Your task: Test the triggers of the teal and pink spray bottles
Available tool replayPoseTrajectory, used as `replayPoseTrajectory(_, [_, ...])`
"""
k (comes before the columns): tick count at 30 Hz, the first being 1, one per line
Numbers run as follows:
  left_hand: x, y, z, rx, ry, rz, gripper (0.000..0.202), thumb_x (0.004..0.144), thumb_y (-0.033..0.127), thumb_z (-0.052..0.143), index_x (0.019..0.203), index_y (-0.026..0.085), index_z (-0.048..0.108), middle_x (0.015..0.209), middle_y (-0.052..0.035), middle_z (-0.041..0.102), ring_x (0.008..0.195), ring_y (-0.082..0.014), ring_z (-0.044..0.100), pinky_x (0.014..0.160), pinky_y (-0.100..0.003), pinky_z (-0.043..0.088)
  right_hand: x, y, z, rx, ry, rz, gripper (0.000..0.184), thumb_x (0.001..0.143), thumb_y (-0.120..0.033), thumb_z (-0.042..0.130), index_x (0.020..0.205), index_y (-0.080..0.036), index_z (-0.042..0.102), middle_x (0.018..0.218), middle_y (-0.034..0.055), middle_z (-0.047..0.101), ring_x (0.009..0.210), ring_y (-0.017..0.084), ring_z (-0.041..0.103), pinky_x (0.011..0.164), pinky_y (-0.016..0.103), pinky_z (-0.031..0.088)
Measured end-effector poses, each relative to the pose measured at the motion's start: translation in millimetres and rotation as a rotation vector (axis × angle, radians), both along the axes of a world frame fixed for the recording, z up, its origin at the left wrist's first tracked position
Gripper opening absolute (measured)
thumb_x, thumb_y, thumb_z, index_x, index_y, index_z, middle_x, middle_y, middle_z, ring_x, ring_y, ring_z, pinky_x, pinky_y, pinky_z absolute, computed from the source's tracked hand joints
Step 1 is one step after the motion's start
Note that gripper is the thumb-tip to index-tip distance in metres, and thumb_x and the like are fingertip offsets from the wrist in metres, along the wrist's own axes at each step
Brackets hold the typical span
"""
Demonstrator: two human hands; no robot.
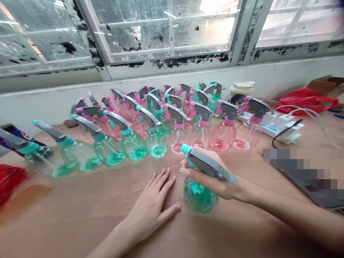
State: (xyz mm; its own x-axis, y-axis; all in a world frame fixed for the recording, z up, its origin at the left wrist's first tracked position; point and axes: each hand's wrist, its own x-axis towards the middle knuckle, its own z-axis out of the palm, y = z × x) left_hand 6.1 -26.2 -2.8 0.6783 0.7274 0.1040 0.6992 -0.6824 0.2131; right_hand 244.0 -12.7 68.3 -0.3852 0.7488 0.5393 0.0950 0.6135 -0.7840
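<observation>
My right hand (215,179) is wrapped round the neck and grey trigger head of a green spray bottle (200,195) that stands on the brown table (80,222). Its teal nozzle points left and away from me. My left hand (153,204) lies flat on the table just left of that bottle, fingers spread, holding nothing. Behind both hands stand rows of several spray bottles, green ones (134,143) on the left and pink ones (223,136) on the right, all with grey trigger heads.
A white power strip with a black cable (282,130) lies at the right. A white lidded cup (240,91), red plastic bags (306,98) and a cardboard box sit by the wall. Another red bag (9,179) is at the left edge. A dark flat device (322,197) lies at the right.
</observation>
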Motion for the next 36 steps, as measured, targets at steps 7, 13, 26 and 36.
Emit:
replayPoseTrajectory(7, [-0.1, -0.9, -2.2, 0.014, -0.037, 0.0, 0.07, 0.097, 0.049, 0.054, 0.154, 0.02, 0.026, 0.156, -0.0145, 0.035, 0.144, -0.0329, 0.03, 0.115, -0.057, 0.027, -0.1, -0.8, -0.2, 0.033, 0.016, 0.003, 0.023, 0.087, -0.02, 0.06, 0.11, -0.023, 0.059, 0.105, 0.006, 0.068, 0.086, 0.017, 0.067, 0.074, 0.029, 0.056])
replayPoseTrajectory(13, [0.2, -0.2, -1.7, 0.008, -0.032, -0.003, 0.07, 0.096, 0.051, 0.053, 0.153, 0.02, 0.028, 0.155, -0.0151, 0.036, 0.144, -0.0345, 0.03, 0.115, -0.058, 0.027, 0.3, -0.7, -0.4, 0.08, -0.007, -0.026, 0.022, 0.087, -0.021, 0.06, 0.109, -0.023, 0.059, 0.105, 0.0062, 0.068, 0.092, 0.019, 0.066, 0.08, 0.033, 0.055])
replayPoseTrajectory(26, [11.1, -20.0, 7.3, -0.042, -0.407, -0.012, 0.071, 0.093, 0.041, 0.061, 0.149, 0.026, 0.022, 0.147, -0.0145, 0.042, 0.136, -0.0329, 0.041, 0.108, -0.052, 0.04, -27.1, -3.8, -7.1, -0.064, 0.152, -0.032, 0.038, 0.082, -0.036, 0.072, 0.11, -0.025, 0.049, 0.108, 0.0069, 0.068, 0.063, 0.012, 0.06, 0.062, 0.029, 0.056])
replayPoseTrajectory(36, [-16.6, -44.0, 27.3, 0.089, -0.671, 0.271, 0.051, 0.084, 0.04, 0.072, 0.126, 0.026, 0.046, 0.121, -0.0095, 0.059, 0.113, -0.0343, 0.059, 0.091, -0.052, 0.051, -128.7, -15.2, -8.3, -0.116, 0.249, 0.028, 0.063, 0.073, -0.045, 0.079, 0.121, -0.028, 0.041, 0.11, 0.0059, 0.058, 0.08, 0.017, 0.067, 0.071, 0.032, 0.059])
